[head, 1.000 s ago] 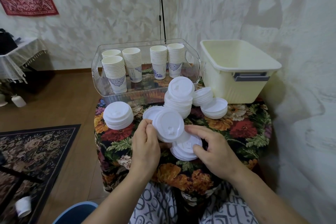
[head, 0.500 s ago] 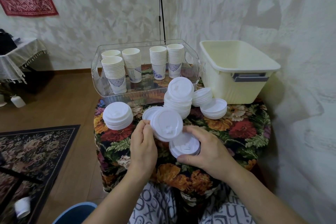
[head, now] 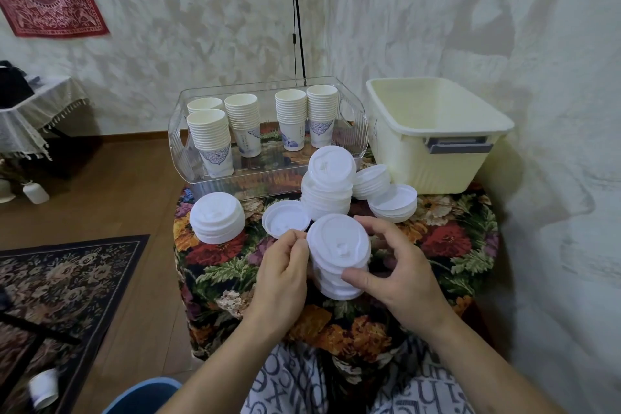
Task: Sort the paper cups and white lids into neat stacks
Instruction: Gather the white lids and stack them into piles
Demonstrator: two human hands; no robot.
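We hold a stack of white lids (head: 337,257) between both hands: left hand (head: 284,274) pinching at nine o'clock, right hand (head: 400,274) curled around at three, above the floral table (head: 447,245).

Only scattered printed letters show on the grey fabric (head: 289,383); no word reads.

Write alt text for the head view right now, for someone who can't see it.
Both hands hold a stack of white lids over a floral-clothed table, the left hand pinching its left edge, the right hand curled round its right side. Behind stand more lid stacks, a clear tray of stacked paper cups and a cream bin.
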